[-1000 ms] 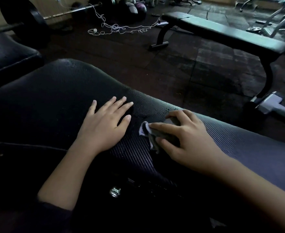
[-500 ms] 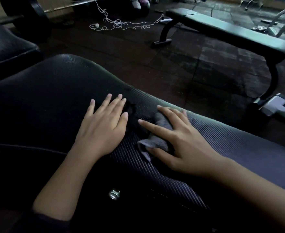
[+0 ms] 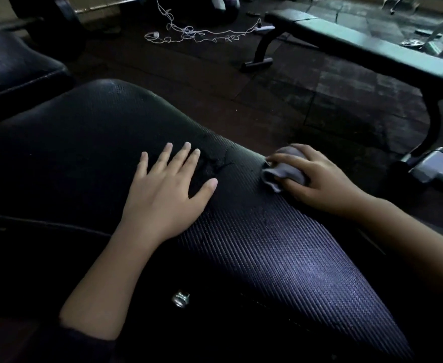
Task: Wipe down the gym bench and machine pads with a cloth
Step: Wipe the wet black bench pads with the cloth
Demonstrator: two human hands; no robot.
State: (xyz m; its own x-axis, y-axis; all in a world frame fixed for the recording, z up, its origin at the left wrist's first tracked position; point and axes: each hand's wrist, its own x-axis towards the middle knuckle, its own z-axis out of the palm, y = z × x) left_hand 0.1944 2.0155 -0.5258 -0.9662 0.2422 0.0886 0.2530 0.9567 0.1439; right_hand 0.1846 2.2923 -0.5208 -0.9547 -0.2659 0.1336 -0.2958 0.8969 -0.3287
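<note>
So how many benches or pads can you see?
3: the ribbed pad under both hands, another dark pad at far left, and a flat bench across the floor. More may be hidden.

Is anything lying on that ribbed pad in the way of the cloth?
Only the left hand, which rests flat on the pad beside the cloth that the right hand grips; the ribbed stretch nearer the camera shows nothing.

The left hand (image 3: 166,195) lies flat, fingers spread, on the dark ribbed pad (image 3: 280,258). The right hand (image 3: 319,179) grips a grey cloth (image 3: 283,170) at the pad's far edge. A flat bench (image 3: 359,51) stands beyond.
</note>
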